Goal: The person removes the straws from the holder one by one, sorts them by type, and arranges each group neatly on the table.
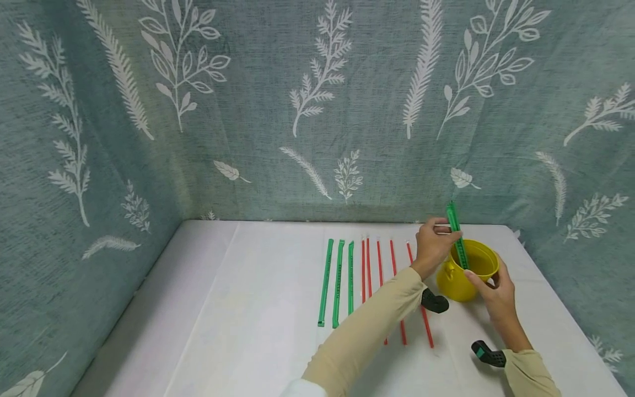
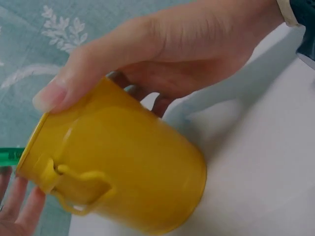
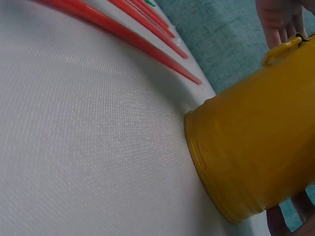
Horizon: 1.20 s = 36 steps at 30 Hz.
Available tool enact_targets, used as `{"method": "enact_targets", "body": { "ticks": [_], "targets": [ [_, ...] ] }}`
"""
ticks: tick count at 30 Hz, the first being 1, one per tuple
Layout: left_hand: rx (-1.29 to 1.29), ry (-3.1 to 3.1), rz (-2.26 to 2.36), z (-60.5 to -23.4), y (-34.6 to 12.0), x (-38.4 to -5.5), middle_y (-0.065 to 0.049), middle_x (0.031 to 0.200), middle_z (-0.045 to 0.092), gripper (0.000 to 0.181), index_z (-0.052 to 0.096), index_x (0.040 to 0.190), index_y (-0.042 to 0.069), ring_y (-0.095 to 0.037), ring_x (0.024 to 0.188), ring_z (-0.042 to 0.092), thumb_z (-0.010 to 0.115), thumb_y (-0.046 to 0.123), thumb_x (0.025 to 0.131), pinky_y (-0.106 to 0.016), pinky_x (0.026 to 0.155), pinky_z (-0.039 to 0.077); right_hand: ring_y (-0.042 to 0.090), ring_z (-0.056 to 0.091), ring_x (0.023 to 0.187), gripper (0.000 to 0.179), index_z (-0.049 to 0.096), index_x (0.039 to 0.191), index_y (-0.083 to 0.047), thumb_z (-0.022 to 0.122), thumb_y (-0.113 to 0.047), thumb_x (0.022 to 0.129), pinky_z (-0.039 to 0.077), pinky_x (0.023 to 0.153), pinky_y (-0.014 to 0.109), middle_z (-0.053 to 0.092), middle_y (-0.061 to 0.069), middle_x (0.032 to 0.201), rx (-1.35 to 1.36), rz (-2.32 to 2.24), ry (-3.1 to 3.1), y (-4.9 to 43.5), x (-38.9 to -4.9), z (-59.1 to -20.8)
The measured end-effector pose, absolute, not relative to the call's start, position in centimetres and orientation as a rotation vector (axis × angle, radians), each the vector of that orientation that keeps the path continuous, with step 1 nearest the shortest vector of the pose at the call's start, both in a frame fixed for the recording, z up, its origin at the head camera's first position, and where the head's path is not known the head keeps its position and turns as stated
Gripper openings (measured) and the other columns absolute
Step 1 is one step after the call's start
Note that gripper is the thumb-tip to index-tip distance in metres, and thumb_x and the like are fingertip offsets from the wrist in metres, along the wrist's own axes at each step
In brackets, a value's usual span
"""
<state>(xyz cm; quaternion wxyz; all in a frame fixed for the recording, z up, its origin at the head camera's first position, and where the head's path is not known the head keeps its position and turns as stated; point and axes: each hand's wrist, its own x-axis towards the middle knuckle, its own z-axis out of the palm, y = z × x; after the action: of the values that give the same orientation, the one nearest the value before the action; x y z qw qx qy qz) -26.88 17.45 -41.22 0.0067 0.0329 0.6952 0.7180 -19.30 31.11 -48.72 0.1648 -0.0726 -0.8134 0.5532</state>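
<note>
A yellow bucket (image 1: 453, 284) with small looped ears stands at the right of the table. My left hand (image 1: 436, 242) pinches a long, narrow green packet (image 1: 456, 231) with dark print over it. The packet's lower end reaches down inside the bucket's rim. My right hand (image 1: 498, 292) grips the bucket at its right side, thumb at the rim. In the left wrist view the thumb of the right hand (image 2: 157, 44) lies along the bucket (image 2: 133, 152), and the left hand's fingers show below the green packet (image 2: 10, 156). The right wrist view shows the bucket's wall (image 3: 246, 142).
On the white table (image 1: 238, 309), three more green packets (image 1: 324, 286) lie side by side. To their right lie several thin red sticks (image 1: 424, 325), partly hidden behind the left forearm. A patterned green-grey curtain (image 1: 268, 165) hangs behind and at both sides.
</note>
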Motion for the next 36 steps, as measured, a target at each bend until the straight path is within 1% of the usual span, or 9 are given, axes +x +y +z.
{"method": "enact_targets", "body": {
  "ticks": [3, 9, 12, 15, 22, 26, 29, 32, 36],
  "targets": [
    [0.106, 2.218, 2.235, -41.2, 17.8, -26.9, 0.006, 0.08, 0.063, 0.025, 0.065, 0.105, 0.012, -0.004, 0.07, 0.06, 0.075, 0.01, 0.082, -0.018, 0.062, 0.054, 0.01, 0.038, 0.119, 0.072, 0.02, 0.151, -0.02, 0.062, -0.022, 0.092, 0.036, 0.086, 0.002, 0.036, 0.009, 0.141, -0.187, 1.564, -2.314, 31.1, -19.3, -48.8],
    [0.276, 2.31, 2.263, -41.7, 17.4, -26.8, 0.003, 0.076, 0.068, 0.007, 0.073, 0.092, 0.008, -0.001, 0.066, 0.059, 0.071, 0.01, 0.085, -0.014, 0.06, 0.052, 0.008, 0.038, 0.119, 0.073, 0.022, 0.151, -0.021, 0.063, -0.022, 0.092, 0.036, 0.094, 0.009, 0.037, 0.008, 0.141, -0.19, 1.57, -2.31, 31.0, -19.3, -48.8],
    [0.352, 2.346, 2.222, -41.8, 17.0, -26.7, 0.004, 0.081, 0.068, 0.012, 0.073, 0.096, 0.008, 0.001, 0.068, 0.058, 0.07, 0.015, 0.087, -0.013, 0.061, 0.052, 0.007, 0.039, 0.117, 0.072, 0.023, 0.151, -0.022, 0.064, -0.021, 0.092, 0.036, 0.089, 0.007, 0.038, 0.008, 0.14, -0.174, 1.573, -2.299, 31.1, -19.3, -48.8],
    [0.403, 2.381, 2.148, -41.6, 16.7, -26.6, 0.002, 0.087, 0.067, 0.014, 0.072, 0.1, 0.006, 0.0, 0.07, 0.058, 0.068, 0.014, 0.088, -0.012, 0.061, 0.052, 0.006, 0.039, 0.115, 0.072, 0.023, 0.151, -0.022, 0.064, -0.022, 0.092, 0.037, 0.085, 0.005, 0.039, 0.008, 0.139, -0.171, 1.565, -2.299, 31.1, -19.3, -48.7],
    [0.545, 2.49, 1.976, -41.0, 15.9, -26.2, -0.001, 0.09, 0.067, 0.017, 0.072, 0.104, 0.007, 0.001, 0.073, 0.055, 0.067, 0.006, 0.088, -0.009, 0.061, 0.049, 0.004, 0.038, 0.116, 0.071, 0.022, 0.151, -0.023, 0.063, -0.024, 0.092, 0.036, 0.087, 0.005, 0.037, 0.008, 0.141, -0.181, 1.552, -2.317, 31.0, -19.3, -48.7],
    [0.536, 2.445, 2.134, -40.6, 15.4, -26.1, -0.003, 0.088, 0.069, 0.012, 0.073, 0.096, 0.003, 0.0, 0.068, 0.057, 0.071, 0.004, 0.084, -0.01, 0.06, 0.051, 0.005, 0.039, 0.117, 0.071, 0.023, 0.151, -0.022, 0.063, -0.023, 0.092, 0.037, 0.088, 0.005, 0.038, 0.008, 0.141, -0.171, 1.557, -2.31, 31.0, -19.4, -48.7],
    [0.486, 2.288, 2.33, -40.4, 15.1, -26.3, -0.004, 0.083, 0.067, 0.017, 0.069, 0.098, 0.001, -0.001, 0.065, 0.058, 0.073, 0.001, 0.081, -0.015, 0.058, 0.055, 0.005, 0.039, 0.117, 0.071, 0.023, 0.151, -0.022, 0.063, -0.022, 0.092, 0.037, 0.089, 0.006, 0.038, 0.008, 0.141, -0.166, 1.561, -2.31, 31.0, -19.5, -48.7],
    [0.472, 2.107, 2.492, -40.0, 14.8, -26.3, -0.008, 0.083, 0.063, 0.025, 0.064, 0.103, 0.0, -0.007, 0.067, 0.061, 0.072, -0.001, 0.08, -0.023, 0.058, 0.058, 0.005, 0.038, 0.117, 0.072, 0.022, 0.151, -0.02, 0.063, -0.021, 0.092, 0.037, 0.091, 0.008, 0.037, 0.009, 0.141, -0.168, 1.56, -2.31, 31.0, -19.5, -48.7],
    [0.534, 2.003, 2.608, -39.4, 14.5, -26.2, -0.019, 0.087, 0.062, 0.025, 0.06, 0.104, -0.003, -0.028, 0.074, 0.066, 0.07, -0.004, 0.082, -0.035, 0.059, 0.06, 0.005, 0.038, 0.117, 0.072, 0.022, 0.151, -0.018, 0.063, -0.02, 0.092, 0.036, 0.091, 0.006, 0.037, 0.009, 0.141, -0.17, 1.554, -2.309, 31.1, -19.3, -48.9]
  ]
}}
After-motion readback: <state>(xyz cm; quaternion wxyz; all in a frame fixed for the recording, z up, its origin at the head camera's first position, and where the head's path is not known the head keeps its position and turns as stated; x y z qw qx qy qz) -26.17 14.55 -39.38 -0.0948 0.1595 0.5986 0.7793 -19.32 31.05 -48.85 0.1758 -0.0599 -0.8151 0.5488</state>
